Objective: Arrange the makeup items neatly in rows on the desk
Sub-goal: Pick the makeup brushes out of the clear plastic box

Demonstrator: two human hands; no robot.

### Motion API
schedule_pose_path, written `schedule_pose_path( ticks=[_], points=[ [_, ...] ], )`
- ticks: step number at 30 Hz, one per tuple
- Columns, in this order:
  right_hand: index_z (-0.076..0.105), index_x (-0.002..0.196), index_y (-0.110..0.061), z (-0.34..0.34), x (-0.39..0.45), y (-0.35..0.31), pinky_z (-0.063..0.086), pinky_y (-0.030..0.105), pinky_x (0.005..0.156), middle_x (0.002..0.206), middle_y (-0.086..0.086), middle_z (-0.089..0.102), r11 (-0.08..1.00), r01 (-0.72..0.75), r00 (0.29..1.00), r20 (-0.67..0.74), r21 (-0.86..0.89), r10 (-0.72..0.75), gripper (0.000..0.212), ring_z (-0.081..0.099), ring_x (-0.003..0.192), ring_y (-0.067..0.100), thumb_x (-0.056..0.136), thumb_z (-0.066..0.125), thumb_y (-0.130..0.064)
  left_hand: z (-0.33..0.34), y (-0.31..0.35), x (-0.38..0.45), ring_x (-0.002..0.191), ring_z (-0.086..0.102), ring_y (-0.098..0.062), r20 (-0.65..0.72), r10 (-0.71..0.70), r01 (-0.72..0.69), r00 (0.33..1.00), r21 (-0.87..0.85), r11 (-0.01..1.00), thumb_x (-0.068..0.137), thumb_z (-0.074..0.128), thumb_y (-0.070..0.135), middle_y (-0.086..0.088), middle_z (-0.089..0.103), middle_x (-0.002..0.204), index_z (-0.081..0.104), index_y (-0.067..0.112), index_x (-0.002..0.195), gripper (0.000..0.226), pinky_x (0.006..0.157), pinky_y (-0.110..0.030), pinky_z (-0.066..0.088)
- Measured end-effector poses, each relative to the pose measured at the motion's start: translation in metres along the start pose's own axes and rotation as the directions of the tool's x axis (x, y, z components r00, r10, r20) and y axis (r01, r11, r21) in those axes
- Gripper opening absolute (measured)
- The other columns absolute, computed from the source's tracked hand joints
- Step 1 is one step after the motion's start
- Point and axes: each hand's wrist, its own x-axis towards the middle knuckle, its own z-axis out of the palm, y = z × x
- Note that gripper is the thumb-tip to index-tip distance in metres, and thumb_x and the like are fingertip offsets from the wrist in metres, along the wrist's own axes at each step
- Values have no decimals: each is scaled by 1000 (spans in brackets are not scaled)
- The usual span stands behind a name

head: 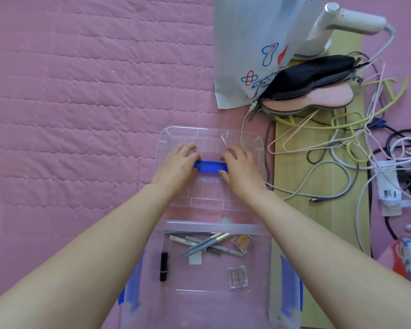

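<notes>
While gripped: one blue handle [211,167], left hand [179,164], right hand [241,167] (perhaps seven makeup items [207,245]).

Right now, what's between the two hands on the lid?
Head view: the lid's blue handle spans from left hand to right hand; both grip its ends.

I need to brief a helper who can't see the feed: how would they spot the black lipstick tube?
Find the clear plastic storage box with blue side latches nearest the person. Along its left inner wall lies the black lipstick tube, lengthwise and alone. It is short, thick and black; the grey pencils and brushes beside it are long, thin and piled crosswise.
</notes>
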Motion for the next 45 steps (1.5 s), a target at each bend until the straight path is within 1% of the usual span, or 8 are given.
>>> schedule_pose_path(
  ticks=[5, 9, 18, 23, 33, 38, 42, 45],
  points=[
    [42, 138, -12, -7, -8, 1, 31, 42, 110, 148, 11, 32, 999, 26, 999, 22, 21, -26, 47, 27, 136, 29, 93, 53, -21, -12, 7, -7, 141, 24, -21, 99, -69, 70, 993, -13, 997, 95, 47, 13, -6, 30, 153, 49, 11, 135, 40, 105, -39, 36],
    [45, 136, -7, -20, -24, -1, 26, 36, 111, 145, 13, 39, 997, 31, 999, -32, 70, -29, 42, 31, 135, 29, 95, 48, -16, -28, 16, -17, 139, 28, -20, 77, -75, 79, 994, -54, 995, 97, 46, 16, -4, 37, 148, 45, 12, 139, 42, 109, -35, 31],
    [57, 123, 1, -48, -95, -17, 31, 40, 111, 129, 18, 56, 983, 172, 940, -310, 64, -144, 35, 44, 129, 36, 89, 52, -5, -54, 54, -70, 109, 55, -31, -225, 24, -43, 974, -82, 996, 91, 57, 9, -12, 64, 107, 63, 4, 115, 25, 77, -47, 51],
    [58, 121, 1, -45, -142, -23, 35, 42, 110, 124, 16, 59, 980, 184, 926, -346, 72, -148, 36, 47, 127, 36, 86, 56, -3, -54, 78, -116, 103, 59, -24, -373, 37, -110, 927, -175, 978, 88, 54, 6, -6, 68, 98, 66, 4, 103, 20, 79, -33, 49],
    [61, 114, -5, -10, -226, -30, 47, 38, 92, 104, 10, 64, 977, 175, 951, -279, 126, -134, 29, 56, 113, 31, 85, 62, -6, -23, 99, -199, 96, 55, -20, -320, -23, -54, 947, -229, 972, 87, 52, 11, -1, 62, 103, 65, 10, 103, 21, 81, -30, 46],
    [48, 128, -11, 13, -236, -30, 39, 36, 93, 121, 8, 54, 979, -43, 997, 75, 201, 28, 32, 47, 115, 28, 96, 45, -19, 6, 92, -210, 102, 53, -27, 11, -274, 268, 962, -258, 928, 85, 56, 6, -6, 59, 104, 63, 10, 106, 22, 81, -41, 46],
    [45, 124, -5, 35, -223, -30, 43, 39, 89, 123, 18, 52, 942, -286, 921, 321, 175, 220, 33, 51, 114, 36, 96, 46, -24, 14, 92, -200, 115, 49, -36, 320, -563, 631, 762, -169, 757, 88, 54, 14, -18, 53, 123, 51, 1, 121, 36, 89, -39, 43],
    [47, 119, -1, 49, -212, -28, 46, 37, 84, 120, 22, 57, 898, -414, 864, 376, 150, 336, 32, 56, 111, 38, 96, 47, -23, 17, 89, -191, 111, 53, -39, 392, -638, 719, 663, -92, 689, 90, 51, 7, -23, 52, 123, 45, -3, 121, 33, 79, -38, 43]
  ],
)
